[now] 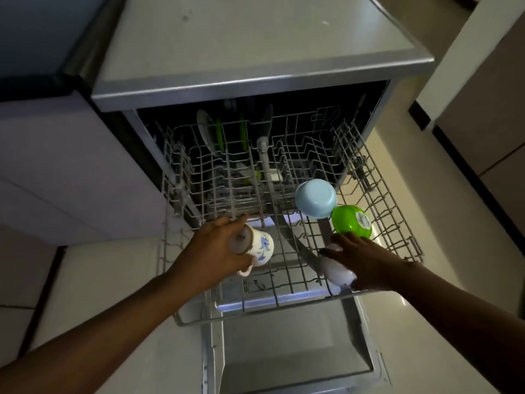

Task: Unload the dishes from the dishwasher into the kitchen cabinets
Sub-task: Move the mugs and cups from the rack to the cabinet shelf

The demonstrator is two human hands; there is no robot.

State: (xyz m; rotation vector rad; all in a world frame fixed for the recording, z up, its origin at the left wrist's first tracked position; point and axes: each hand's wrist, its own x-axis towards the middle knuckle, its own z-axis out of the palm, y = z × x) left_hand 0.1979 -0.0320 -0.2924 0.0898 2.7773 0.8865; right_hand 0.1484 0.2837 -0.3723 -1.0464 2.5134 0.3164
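Pale floor tiles [93, 282] surround an open dishwasher [255, 81], whose door [295, 345] lies folded down nearest the viewer. Above the door, the upper wire rack [377, 223] is pulled fully out.

At the rack's near left, the left hand [216, 248] grips a white mug with a blue flower print [260, 247]; fingers and thumb curl round its body, the mug is tipped on its side, and its handle points toward the viewer. At the near right, the right hand [366, 260] rests over a second white mug [336, 270] lying on the rack wires, fingers curved round its upper side. Between the two hands, a long knife blade [295, 245] lies across the wires.

Just beyond the right hand, a green bowl [350, 223] sits upside down with a round label on its base. A light blue bowl [315, 197], also inverted, touches its left edge.

Farther back and lower, plates [208, 132] stand upright in the lower rack, white and green edges showing; detail there is dim. A grey tabletop [255, 38] covers the machine, and pale cabinet fronts [56, 166] flank it on the left.
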